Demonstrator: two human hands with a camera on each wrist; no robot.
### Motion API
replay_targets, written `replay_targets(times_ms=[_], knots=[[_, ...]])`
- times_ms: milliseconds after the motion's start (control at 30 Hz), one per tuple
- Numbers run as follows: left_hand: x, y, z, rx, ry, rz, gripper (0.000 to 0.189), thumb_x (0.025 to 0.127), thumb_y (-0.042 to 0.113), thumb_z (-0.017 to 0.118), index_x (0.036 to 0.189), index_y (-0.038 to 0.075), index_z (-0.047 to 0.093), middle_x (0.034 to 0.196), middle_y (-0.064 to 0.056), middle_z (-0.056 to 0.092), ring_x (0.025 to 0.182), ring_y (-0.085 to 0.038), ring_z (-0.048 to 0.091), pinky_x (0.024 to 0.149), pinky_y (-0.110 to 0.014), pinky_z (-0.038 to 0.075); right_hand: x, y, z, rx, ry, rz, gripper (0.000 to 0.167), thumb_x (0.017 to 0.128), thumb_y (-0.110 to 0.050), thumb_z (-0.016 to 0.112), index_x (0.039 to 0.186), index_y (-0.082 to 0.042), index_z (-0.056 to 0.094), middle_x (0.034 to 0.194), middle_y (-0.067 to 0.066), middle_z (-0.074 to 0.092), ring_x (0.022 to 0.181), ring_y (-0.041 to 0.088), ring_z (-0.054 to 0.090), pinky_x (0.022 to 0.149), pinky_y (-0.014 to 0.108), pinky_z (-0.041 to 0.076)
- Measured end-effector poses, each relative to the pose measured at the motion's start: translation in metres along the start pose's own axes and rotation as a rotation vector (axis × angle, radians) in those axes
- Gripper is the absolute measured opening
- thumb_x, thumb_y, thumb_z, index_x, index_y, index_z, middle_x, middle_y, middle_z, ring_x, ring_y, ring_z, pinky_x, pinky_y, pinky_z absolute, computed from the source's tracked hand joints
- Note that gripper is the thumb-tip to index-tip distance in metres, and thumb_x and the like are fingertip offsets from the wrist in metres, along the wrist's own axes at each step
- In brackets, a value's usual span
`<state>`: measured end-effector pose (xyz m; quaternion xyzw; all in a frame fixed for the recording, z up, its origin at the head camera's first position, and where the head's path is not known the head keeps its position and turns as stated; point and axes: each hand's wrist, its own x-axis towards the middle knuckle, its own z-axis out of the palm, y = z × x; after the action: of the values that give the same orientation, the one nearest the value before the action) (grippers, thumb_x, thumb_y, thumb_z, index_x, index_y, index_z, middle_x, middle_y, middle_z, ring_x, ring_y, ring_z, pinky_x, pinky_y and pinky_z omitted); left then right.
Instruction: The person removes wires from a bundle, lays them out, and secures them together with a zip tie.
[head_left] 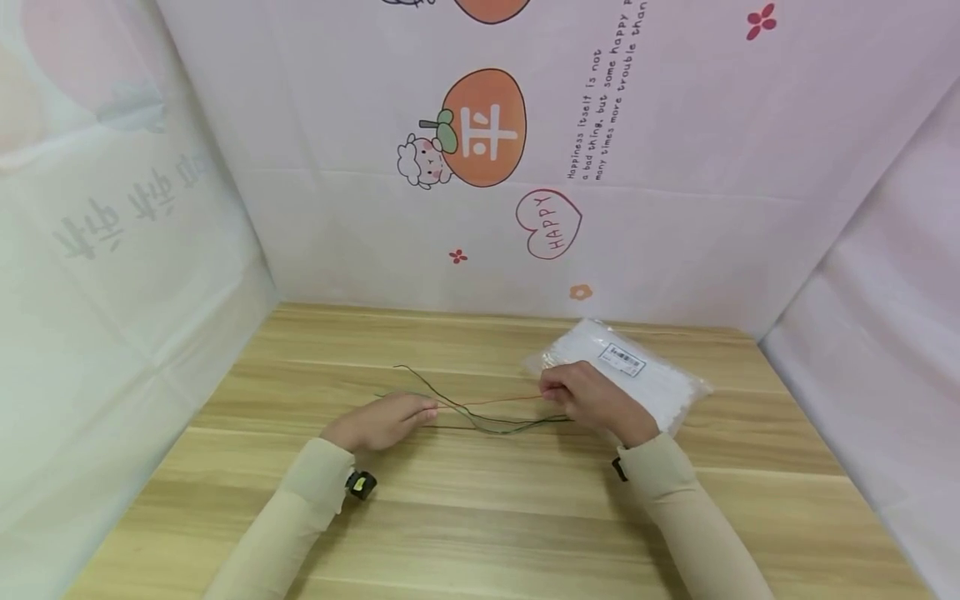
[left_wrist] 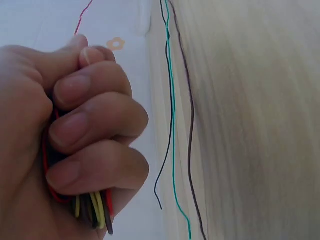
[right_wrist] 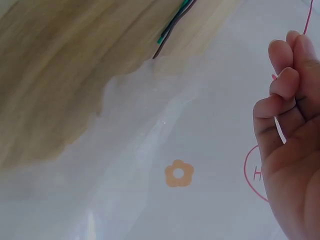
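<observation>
A thin red wire (head_left: 491, 402) runs nearly straight between the two hands, just above the table. At its left end, my left hand (head_left: 384, 421) pinches it between thumb and forefinger. The left wrist view shows the other fingers curled round a bundle of red, yellow and dark wires (left_wrist: 97, 212). My right hand (right_wrist: 295, 100) pinches the red wire near its other end, with a short tip showing by the fingers. Below the red wire lie a green wire (left_wrist: 174, 145), a black wire (left_wrist: 167, 150) and a brown wire (left_wrist: 191, 120), apart from the left fingers.
A clear plastic bag (head_left: 660, 383) of white items, with a barcode label (head_left: 622, 360), lies at the back right, partly behind the right hand. Printed white cloth (head_left: 360, 233) hangs behind the wooden table (head_left: 480, 533) and along both sides.
</observation>
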<state>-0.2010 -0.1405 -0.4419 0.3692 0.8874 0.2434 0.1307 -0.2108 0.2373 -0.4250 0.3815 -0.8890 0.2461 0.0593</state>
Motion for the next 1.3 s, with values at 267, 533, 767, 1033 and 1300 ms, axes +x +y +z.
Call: replay_targets(times_ms=[267, 533, 767, 1033, 1300], knots=[[-0.008, -0.007, -0.005, 0.025, -0.015, -0.004, 0.039, 0.117, 0.031, 0.035, 0.124, 0.012, 0.067, 0.117, -0.003, 0.07, 0.117, -0.025, 0.066, 0.107, -0.051, 0.051, -0.008, 0.007, -0.003, -0.029, 0.046, -0.023, 0.022, 0.094, 0.004, 0.072, 0.079, -0.011, 0.066, 0.07, -0.008, 0.056, 0.067, 0.002, 0.047, 0.066, 0.022, 0.045], [-0.023, -0.02, -0.008, 0.002, -0.008, -0.002, 0.032, 0.117, 0.029, 0.036, 0.109, 0.018, 0.065, 0.091, 0.005, 0.058, 0.093, -0.01, 0.056, 0.093, -0.041, 0.05, -0.016, 0.017, -0.007, -0.054, 0.087, -0.044, 0.03, 0.081, 0.02, 0.055, 0.074, -0.01, 0.06, 0.068, -0.01, 0.047, 0.065, 0.002, 0.043, 0.065, 0.023, 0.041], [-0.033, -0.022, -0.012, 0.024, 0.0, -0.016, 0.029, 0.116, 0.025, 0.04, 0.107, 0.017, 0.067, 0.074, 0.011, 0.038, 0.066, -0.003, 0.037, 0.074, -0.028, 0.043, -0.019, 0.019, -0.009, -0.033, 0.072, -0.018, 0.032, 0.077, 0.022, 0.049, 0.075, -0.008, 0.061, 0.068, -0.011, 0.045, 0.065, 0.001, 0.042, 0.066, 0.023, 0.04], [-0.047, -0.029, -0.019, 0.107, 0.014, -0.146, 0.033, 0.116, 0.028, 0.04, 0.097, 0.017, 0.063, 0.077, 0.008, 0.048, 0.074, -0.006, 0.047, 0.078, -0.036, 0.048, -0.027, 0.026, -0.012, -0.057, 0.044, 0.031, 0.036, 0.078, 0.023, 0.049, 0.075, -0.011, 0.06, 0.069, -0.01, 0.047, 0.066, 0.001, 0.04, 0.066, 0.024, 0.038], [-0.053, -0.032, -0.022, 0.131, 0.027, -0.135, 0.034, 0.116, 0.023, 0.039, 0.088, 0.014, 0.056, 0.075, 0.008, 0.041, 0.073, -0.007, 0.045, 0.079, -0.035, 0.048, -0.024, 0.028, -0.008, -0.045, 0.015, 0.02, 0.032, 0.083, 0.02, 0.056, 0.075, -0.01, 0.063, 0.069, -0.01, 0.051, 0.066, 0.001, 0.042, 0.065, 0.022, 0.04]])
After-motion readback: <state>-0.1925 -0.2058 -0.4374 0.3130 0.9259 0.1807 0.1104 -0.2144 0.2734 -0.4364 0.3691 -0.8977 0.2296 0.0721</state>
